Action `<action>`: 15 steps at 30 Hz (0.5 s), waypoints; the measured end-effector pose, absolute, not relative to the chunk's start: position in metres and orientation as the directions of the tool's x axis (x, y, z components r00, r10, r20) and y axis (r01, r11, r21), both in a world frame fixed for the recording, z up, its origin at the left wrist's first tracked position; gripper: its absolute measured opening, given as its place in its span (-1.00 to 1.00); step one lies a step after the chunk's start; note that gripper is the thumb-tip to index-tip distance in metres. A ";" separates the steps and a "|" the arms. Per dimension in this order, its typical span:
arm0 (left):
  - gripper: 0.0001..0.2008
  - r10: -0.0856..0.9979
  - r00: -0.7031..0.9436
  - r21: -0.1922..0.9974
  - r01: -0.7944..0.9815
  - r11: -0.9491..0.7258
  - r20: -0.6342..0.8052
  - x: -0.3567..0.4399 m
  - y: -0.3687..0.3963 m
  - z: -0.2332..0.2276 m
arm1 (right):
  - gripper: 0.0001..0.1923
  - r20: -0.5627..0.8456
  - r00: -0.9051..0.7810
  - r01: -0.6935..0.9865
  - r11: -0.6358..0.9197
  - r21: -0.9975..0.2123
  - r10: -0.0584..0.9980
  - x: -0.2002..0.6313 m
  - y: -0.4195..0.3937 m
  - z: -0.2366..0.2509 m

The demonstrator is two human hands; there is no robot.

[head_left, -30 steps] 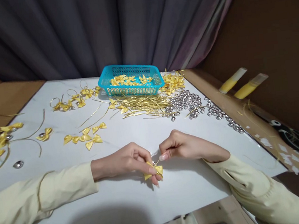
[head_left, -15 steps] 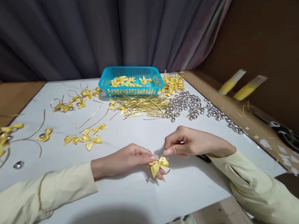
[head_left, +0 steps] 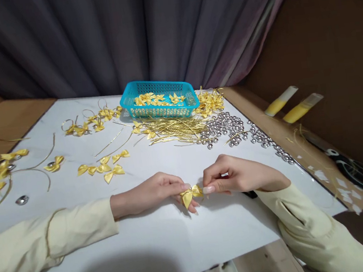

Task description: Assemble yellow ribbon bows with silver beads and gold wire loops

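Your left hand [head_left: 160,190] pinched the yellow bow [head_left: 188,197] above the counter [head_left: 149,244], probably to steady it, while your right hand [head_left: 232,174] had thumb and fingertips pressed together at its right edge; anything between them was too small to tell. Gold cords [head_left: 176,126] and silver beads [head_left: 223,123] lay beyond, seemingly grouped for easy reach.

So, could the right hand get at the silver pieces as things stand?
Probably yes: the silver pieces lie just beyond the right hand, with only white tabletop between. It is busy at the yellow bow, though, so would likely have to leave that first.
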State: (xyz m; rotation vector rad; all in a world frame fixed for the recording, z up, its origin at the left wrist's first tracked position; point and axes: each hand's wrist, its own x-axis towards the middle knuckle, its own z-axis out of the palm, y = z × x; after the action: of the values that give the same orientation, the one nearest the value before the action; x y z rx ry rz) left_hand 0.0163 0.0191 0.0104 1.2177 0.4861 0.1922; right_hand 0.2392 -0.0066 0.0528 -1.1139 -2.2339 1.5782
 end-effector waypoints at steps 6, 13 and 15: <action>-0.83 0.466 0.845 0.925 0.083 0.371 -0.262 0.017 0.018 0.009 | -0.65 -0.230 -0.739 0.432 0.184 -0.883 0.633 0.238 -0.006 0.054; -0.77 0.474 0.844 0.927 0.071 0.368 -0.252 0.016 0.020 0.007 | -0.61 -0.255 -0.692 0.490 0.180 -0.853 0.676 0.240 -0.004 0.052; -0.76 0.451 0.857 0.924 0.072 0.376 -0.250 0.015 0.020 0.007 | -0.62 -0.234 -0.667 0.496 0.187 -0.848 0.708 0.238 -0.004 0.052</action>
State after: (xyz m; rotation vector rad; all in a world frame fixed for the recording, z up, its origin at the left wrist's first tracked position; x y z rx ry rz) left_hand 0.0153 0.0204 0.0067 1.1726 0.5145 0.2564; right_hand 0.2379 -0.0040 0.0523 -1.1621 -2.2490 1.4755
